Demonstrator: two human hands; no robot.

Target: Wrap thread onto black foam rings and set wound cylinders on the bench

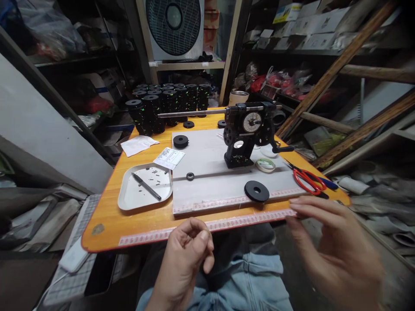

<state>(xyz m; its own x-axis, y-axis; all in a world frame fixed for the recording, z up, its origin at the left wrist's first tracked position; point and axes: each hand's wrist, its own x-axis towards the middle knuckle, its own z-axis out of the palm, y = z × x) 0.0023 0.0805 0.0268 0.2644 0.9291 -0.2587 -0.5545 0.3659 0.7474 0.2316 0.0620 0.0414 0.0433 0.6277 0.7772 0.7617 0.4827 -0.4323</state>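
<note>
Over the table's front edge, my left hand [189, 255] is closed, thumb pressed to the curled fingers; anything between them is hidden or too small to see. My right hand [337, 246], slightly blurred, is raised at the right with thumb and fingertips in a loose pinch near the end of the measuring tape strip [233, 222]. What it pinches, if anything, does not show. Beyond the hands lies a black disc with a centre hole [256, 191]. Behind it stands a black hand-crank winding machine [241, 134] with a dial and a long metal shaft [194, 113] pointing left.
A white tray [125, 194] holds a black pen [145, 185] and small dark bits. Red-handled scissors [308, 181] lie at right, near a tape roll [265, 165]. Stacked black spools [152, 112] stand at back left. A small black ring [190, 176] rests on the white board [207, 190].
</note>
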